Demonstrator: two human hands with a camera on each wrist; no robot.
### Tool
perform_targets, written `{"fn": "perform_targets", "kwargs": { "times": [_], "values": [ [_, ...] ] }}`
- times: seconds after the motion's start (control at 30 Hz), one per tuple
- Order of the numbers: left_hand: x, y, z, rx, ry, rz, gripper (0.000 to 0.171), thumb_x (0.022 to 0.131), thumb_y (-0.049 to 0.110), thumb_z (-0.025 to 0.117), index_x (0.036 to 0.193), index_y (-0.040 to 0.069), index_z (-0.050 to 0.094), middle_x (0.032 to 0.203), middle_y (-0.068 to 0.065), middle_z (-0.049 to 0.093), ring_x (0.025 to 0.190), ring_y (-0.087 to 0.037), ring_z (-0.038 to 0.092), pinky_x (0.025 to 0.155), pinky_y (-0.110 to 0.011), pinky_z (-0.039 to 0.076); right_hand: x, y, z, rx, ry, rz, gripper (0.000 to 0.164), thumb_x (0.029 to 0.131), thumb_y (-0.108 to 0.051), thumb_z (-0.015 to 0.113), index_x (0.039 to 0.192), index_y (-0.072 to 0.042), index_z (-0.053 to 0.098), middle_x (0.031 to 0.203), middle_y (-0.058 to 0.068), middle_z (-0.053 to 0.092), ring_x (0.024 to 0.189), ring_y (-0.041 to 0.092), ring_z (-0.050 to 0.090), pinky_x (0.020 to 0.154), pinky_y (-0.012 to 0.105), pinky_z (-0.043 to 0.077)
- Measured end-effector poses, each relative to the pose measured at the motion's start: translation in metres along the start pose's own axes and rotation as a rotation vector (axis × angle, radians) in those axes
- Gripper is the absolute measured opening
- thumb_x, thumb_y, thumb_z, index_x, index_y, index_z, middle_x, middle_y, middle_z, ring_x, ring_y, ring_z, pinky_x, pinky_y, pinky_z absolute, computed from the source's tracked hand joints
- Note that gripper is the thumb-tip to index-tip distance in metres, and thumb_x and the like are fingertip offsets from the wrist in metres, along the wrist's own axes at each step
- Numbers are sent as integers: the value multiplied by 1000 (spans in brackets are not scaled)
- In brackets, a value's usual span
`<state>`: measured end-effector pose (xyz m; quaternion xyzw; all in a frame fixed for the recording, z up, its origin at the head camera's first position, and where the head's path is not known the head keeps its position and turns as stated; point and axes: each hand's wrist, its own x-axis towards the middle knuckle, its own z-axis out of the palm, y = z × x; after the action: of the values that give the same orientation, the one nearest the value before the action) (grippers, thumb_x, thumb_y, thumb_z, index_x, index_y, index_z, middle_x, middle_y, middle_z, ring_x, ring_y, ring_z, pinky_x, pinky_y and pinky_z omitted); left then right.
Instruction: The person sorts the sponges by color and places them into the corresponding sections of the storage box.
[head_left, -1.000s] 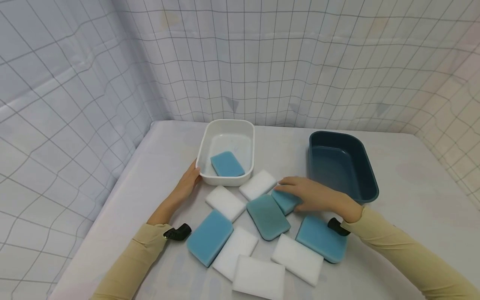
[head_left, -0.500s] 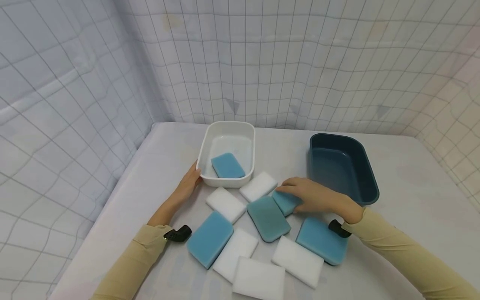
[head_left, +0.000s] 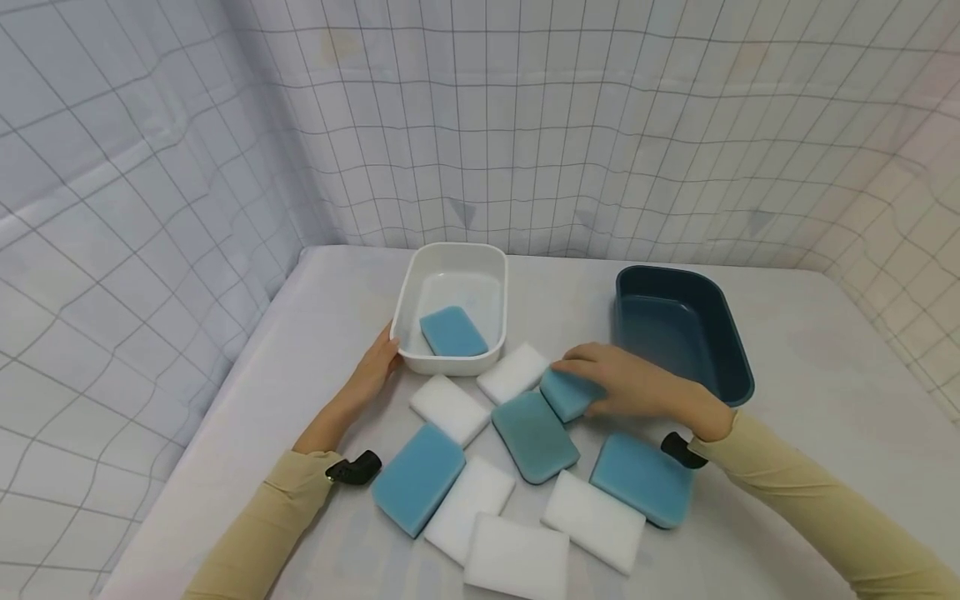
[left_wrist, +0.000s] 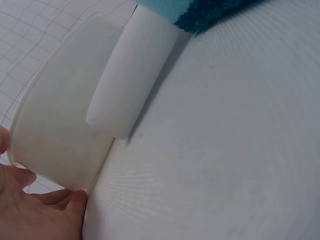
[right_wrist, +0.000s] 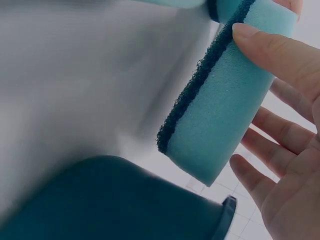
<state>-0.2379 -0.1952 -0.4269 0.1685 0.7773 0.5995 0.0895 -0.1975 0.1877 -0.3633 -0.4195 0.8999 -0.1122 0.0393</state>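
My right hand (head_left: 633, 383) pinches a light blue sponge (head_left: 567, 393), thumb on one side and fingers on the other. In the right wrist view the sponge's dark scouring layer (right_wrist: 192, 90) faces the table, with a gap beneath it. A darker teal sponge (head_left: 535, 436) lies against its near side. My left hand (head_left: 371, 371) holds the near left corner of the white tub (head_left: 450, 365), with a fingertip over the rim. One blue sponge (head_left: 453, 332) lies inside that tub. From the left wrist, the hand (left_wrist: 40, 212) shows at the tub's outer wall.
A dark blue tub (head_left: 678, 333) stands behind my right forearm. White sponge blocks (head_left: 517, 554) and two more blue sponges, one left (head_left: 420, 479) and one right (head_left: 642, 481), lie scattered on the near table. Grid-patterned cloth walls (head_left: 480, 125) enclose the back and sides.
My right hand and the light blue sponge have risen slightly and shifted a little away from me. My left hand stays at the white tub.
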Motion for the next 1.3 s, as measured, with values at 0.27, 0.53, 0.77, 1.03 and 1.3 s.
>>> {"fn": "perform_targets", "kwargs": {
  "times": [0.27,0.53,0.77,1.03,1.3],
  "values": [
    [2,1,2,-18,18,2,53,104,19,18,151,4,-2,158,-19,0,146,-38,7,118,-53,13,7,2,-9,-25,16,2,72,73,-19,79,138,-12,47,132,10,53,121,27,52,97,40,50],
    [0,2,2,-10,28,-18,54,104,23,20,152,7,-2,159,-18,-1,146,-37,7,118,-52,13,20,-1,-19,-41,104,-90,71,72,-17,81,135,-9,50,128,12,55,118,28,54,96,42,50],
    [1,1,3,-21,39,-19,53,104,20,21,152,6,1,159,-18,2,146,-37,10,118,-51,16,35,-5,-24,-38,135,-123,69,72,-20,81,134,-8,51,127,12,57,117,28,54,97,43,49],
    [1,0,2,-15,56,-36,54,104,23,22,151,5,4,158,-20,4,145,-38,13,118,-51,18,50,-10,-31,-33,161,-157,71,71,-18,81,133,-4,51,126,15,56,117,30,54,97,44,48],
    [1,-2,2,-7,66,-45,54,104,23,23,151,3,6,158,-21,6,145,-39,14,117,-52,19,76,-12,-37,-18,180,-176,70,72,-19,81,133,-4,50,128,16,56,118,31,54,98,44,48]
  ]
}}
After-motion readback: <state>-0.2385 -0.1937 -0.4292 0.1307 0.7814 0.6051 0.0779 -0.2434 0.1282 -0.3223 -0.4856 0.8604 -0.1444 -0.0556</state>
